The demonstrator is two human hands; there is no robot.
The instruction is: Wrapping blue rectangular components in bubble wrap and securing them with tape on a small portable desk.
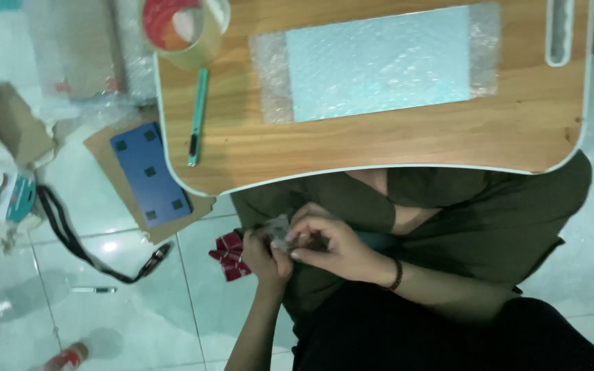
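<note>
My left hand [267, 257] and my right hand [330, 245] meet over my lap, just below the front edge of the wooden lap table [393, 144]. Both pinch a small crumpled piece of clear plastic [278, 229] between the fingertips. My right wrist carries a dark bracelet. A red patterned packet [228, 255] lies just to the left of my left hand. On the table rests a flat light-blue item wrapped in bubble wrap [378, 62], a roll of clear tape [185, 29] and a teal cutter [197, 117].
On the tiled floor to the left lie a blue board with black squares [149, 175] on brown cardboard, a black strap [70, 237], a small pen [94, 290], torn cardboard and plastic wrap, and a red-capped bottle [67, 357].
</note>
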